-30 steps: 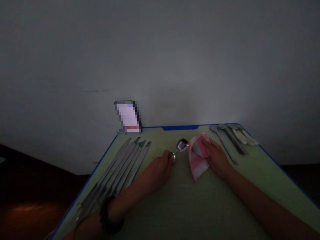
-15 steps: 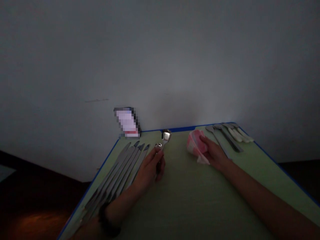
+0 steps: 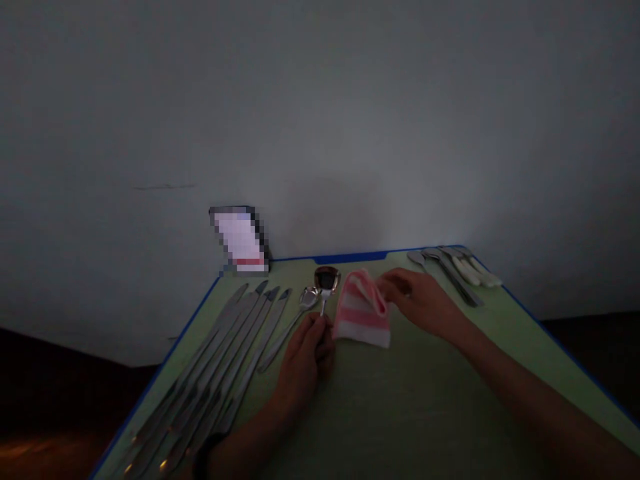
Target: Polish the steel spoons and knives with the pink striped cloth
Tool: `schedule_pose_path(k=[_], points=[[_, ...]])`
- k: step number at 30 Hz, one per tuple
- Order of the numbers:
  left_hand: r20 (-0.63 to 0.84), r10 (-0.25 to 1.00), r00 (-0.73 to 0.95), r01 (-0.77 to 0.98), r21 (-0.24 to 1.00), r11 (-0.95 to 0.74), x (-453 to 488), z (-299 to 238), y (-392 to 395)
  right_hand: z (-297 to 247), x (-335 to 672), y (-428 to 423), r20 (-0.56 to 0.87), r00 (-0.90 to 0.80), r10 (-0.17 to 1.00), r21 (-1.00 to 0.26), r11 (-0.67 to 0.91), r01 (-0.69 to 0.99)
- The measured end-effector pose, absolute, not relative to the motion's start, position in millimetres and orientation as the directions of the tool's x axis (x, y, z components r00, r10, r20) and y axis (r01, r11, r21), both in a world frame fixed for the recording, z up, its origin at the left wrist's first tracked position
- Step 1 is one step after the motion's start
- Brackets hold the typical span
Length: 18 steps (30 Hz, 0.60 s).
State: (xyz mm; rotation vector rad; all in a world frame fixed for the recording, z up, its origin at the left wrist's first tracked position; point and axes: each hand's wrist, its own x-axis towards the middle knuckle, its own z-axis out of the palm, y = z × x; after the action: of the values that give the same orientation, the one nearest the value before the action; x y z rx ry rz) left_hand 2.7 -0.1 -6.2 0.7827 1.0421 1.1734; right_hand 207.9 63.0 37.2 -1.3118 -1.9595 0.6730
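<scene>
- You have two hands in view, one thing in each.
- One spoon (image 3: 327, 280) is in your left hand (image 3: 306, 350); your fingers are clamped around its handle, and its bowl points away from you, above the table (image 3: 425, 407).
- One cloth (image 3: 363, 319), striped pink and white, is at your right hand (image 3: 420, 303); your thumb and fingertips are pinched together on its right-hand edge. The cloth hangs just beside the held spoon; you cannot tell from here whether the two touch.
- One loose spoon (image 3: 309, 298) lies slantwise between your left hand and the knives (image 3: 245, 341), bowl at the far end.
- At least four knives lie side by side along the left of the table, tips away from you; they overlap, so an exact count isn't possible.
- At the far right is a group of cutlery: two white handles (image 3: 467, 272) can be counted, next to overlapping metal handles (image 3: 461, 288) and one metal spoon (image 3: 416, 257), partly hidden behind your right hand.
- One phone (image 3: 240, 240) leans against the wall (image 3: 350, 120) at the far left corner; its screen is blurred into blocks, with a red bar low down, and its writing is unreadable.
- You can read no brand on the cutlery or cloth.
</scene>
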Motion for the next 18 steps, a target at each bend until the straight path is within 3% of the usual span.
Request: schedule_pose_path(k=[3, 6, 9, 12, 15, 18], points=[[-0.23, 0.971, 0.065, -0.356, 0.904, 0.238, 2.6, -4.9, -0.4, 22.4, 198.0, 59.7, 0.231, -0.32, 0.919, -0.673, 0.388, 0.629], [-0.221, 0.971, 0.092, -0.355, 0.904, 0.239, 2.1, -6.0, 1.3, 0.7, 194.2, 60.0, 0.327, -0.384, 0.863, -0.598, 0.504, 0.624], [-0.232, 0.964, 0.126, -0.351, 0.899, 0.262, 0.9, -7.2, 2.8, -12.4, 195.3, 60.4, 0.415, -0.491, 0.766, -0.446, 0.641, 0.625], [-0.232, 0.961, 0.153, -0.34, 0.9, 0.271, 0.9, -7.5, 2.9, -14.0, 195.4, 58.4, 0.412, -0.593, 0.692, -0.332, 0.72, 0.61], [-0.216, 0.964, 0.153, -0.319, 0.913, 0.255, 2.0, -7.2, 2.5, -13.7, 191.0, 56.1, 0.385, -0.621, 0.682, -0.328, 0.73, 0.599], [-0.202, 0.967, 0.156, -0.277, 0.931, 0.239, 2.1, -7.1, 3.0, -16.2, 185.5, 56.8, 0.423, -0.535, 0.731, -0.434, 0.682, 0.589]])
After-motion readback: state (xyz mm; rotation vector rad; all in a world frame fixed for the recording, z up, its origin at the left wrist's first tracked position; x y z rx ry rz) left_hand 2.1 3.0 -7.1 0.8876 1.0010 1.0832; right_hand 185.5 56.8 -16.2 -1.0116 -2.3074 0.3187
